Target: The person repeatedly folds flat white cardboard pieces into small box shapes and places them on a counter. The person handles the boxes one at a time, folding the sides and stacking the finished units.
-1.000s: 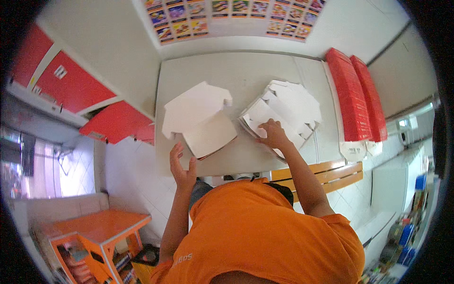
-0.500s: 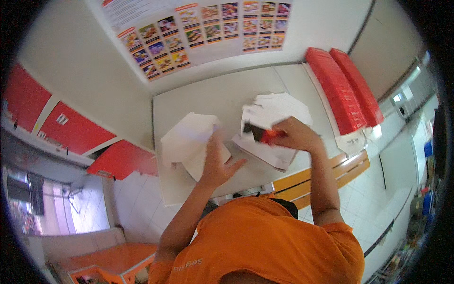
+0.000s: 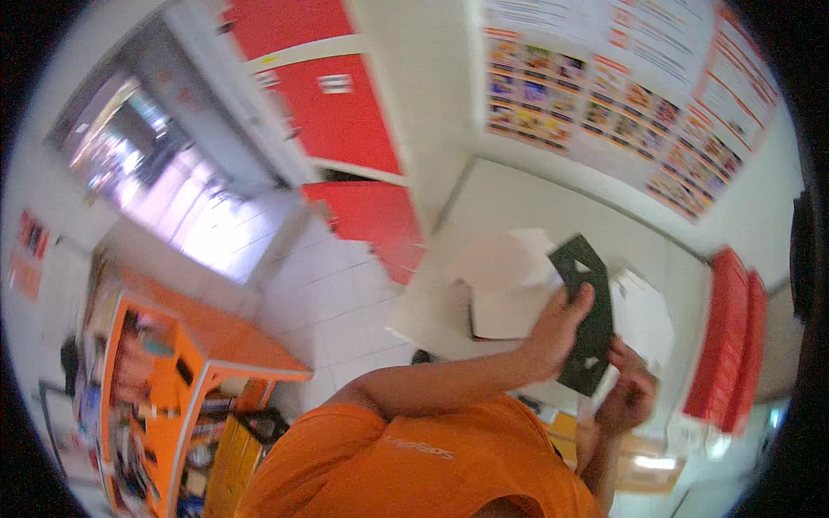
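A flat dark card with angled ends and small light triangular cut-outs (image 3: pixel 598 315) is held upright over the pale table (image 3: pixel 423 302). My left hand (image 3: pixel 553 337) has its thumb across the card's face, gripping its left edge. At the lower right edge of the card, my right hand (image 3: pixel 629 388) has its fingers bent against it. White folded cardboard pieces (image 3: pixel 505 306) lie on the table to the left of the card. More white cardboard (image 3: pixel 648 319) shows behind it on the right, partly hidden by the card and my right hand.
Two long red wrapped packs (image 3: pixel 718 337) lie along the table's right side. Red locker doors (image 3: pixel 350 112) stand at the left, the lowest one (image 3: pixel 380 224) swung out. An orange shelf unit (image 3: pixel 181 371) holds mixed items at lower left. Picture posters (image 3: pixel 604 95) cover the wall.
My view has swung left, bringing the doorway and shelf unit in. The dark-and-red item, earlier in my right hand alone, now shows as a dark card with both hands on it.
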Motion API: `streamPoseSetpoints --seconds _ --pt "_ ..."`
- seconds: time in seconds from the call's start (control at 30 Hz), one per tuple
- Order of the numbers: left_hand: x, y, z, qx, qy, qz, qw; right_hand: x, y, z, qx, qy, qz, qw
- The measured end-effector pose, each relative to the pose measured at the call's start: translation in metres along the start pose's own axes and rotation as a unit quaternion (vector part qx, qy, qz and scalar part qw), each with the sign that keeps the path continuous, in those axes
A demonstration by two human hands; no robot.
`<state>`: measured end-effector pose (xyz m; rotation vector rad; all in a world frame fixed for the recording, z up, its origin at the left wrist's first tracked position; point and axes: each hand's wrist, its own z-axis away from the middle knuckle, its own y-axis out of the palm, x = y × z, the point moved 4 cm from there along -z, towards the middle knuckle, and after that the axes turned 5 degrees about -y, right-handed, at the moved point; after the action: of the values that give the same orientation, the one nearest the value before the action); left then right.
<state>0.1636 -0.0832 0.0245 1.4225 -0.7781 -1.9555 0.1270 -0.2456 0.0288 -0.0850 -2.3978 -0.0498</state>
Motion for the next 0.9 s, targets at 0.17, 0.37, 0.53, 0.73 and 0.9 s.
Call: streamPoseSetpoints --seconds 0.17,0.37,0.53,0.73,0.9 --pt "-0.013 -0.024 0.011 -0.053 0.055 0.004 0.997 0.032 0.041 -0.033 0.294 -0.068 0.098 0.948" --pt "-0.017 -0.024 0.035 -0.008 0.063 0.114 0.991 0.028 0.048 -0.029 0.296 -0.099 0.119 0.943" --pt "-0.006 -0.056 0.03 0.021 0.12 -0.023 0.992 0.035 0.046 -0.028 0.158 -0.09 0.05 0.982" --pt "-0.035 -0.04 0.063 -0.015 0.19 0.049 0.98 0.032 0.061 -0.022 0.152 -0.044 0.043 0.987" --pt "-0.017 -0.084 0.054 -0.06 0.159 -0.105 0.98 0.052 0.086 -0.031 0.319 -0.236 0.148 0.906"
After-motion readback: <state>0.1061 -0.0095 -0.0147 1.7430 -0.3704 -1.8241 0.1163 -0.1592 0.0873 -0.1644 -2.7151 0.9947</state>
